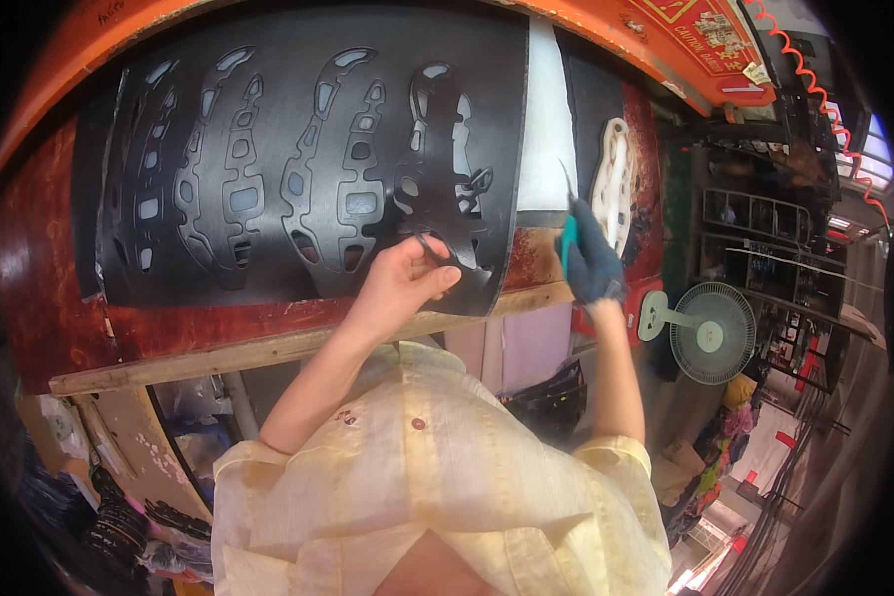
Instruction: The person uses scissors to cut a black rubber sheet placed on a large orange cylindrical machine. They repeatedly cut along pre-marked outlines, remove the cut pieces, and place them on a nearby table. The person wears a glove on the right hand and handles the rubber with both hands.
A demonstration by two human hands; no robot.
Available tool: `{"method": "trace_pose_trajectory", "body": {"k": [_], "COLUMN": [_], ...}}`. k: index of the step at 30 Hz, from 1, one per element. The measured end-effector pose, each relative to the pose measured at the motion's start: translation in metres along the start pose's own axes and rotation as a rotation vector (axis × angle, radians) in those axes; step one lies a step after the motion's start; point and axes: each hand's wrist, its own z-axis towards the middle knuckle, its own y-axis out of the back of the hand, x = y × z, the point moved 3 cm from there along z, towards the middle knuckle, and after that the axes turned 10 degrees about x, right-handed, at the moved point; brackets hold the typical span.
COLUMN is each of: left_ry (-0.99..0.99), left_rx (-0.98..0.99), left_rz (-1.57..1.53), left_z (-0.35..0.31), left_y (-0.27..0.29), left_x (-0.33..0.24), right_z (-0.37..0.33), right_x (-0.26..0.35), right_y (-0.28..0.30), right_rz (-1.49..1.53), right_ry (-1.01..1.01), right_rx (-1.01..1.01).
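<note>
A large black sheet point(273, 179) lies over the bench, with several shoe-sole shapes cut or moulded into it. My bare left hand point(402, 278) is at its near right part, thumb and fingers pinched on a thin dark strip point(429, 245) beside the rightmost sole shape point(427, 189). Cut edges and a curled black scrap point(477, 184) show around that shape. To the right, clear of the sheet, my right hand point(593, 260) in a dark blue glove is closed round a teal-handled tool point(568, 238) with a slim pointed metal tip, directed away from me.
A white sheet point(548, 119) runs beside the black one. Farther right lies a pale sole-shaped piece with openings point(616, 184). An orange machine beam point(656, 45) spans the far side. The wooden bench edge point(268, 343) is near me, and a fan point(711, 333) stands at the right.
</note>
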Motion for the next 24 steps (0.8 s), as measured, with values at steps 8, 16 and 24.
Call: {"method": "trace_pose_trajectory", "body": {"k": [8,16,24], "left_ry": [-0.007,-0.139,-0.261], "left_rx": [-0.053,-0.155,-0.298], "left_rz": [0.254,0.873,1.151], "left_z": [-0.005,-0.016,-0.005], "left_y": [-0.002,0.007,0.033], "left_x": [-0.008,-0.012,-0.005], "right_z": [0.007,0.013,0.030], "right_x": [0.057,0.111,0.119], "right_y": [-0.006,-0.069,-0.064], "right_rz": [0.385,0.337,1.926], "right_ry": [0.084,0.255,-0.459], "right_rx": [0.091,0.621,0.726]}}
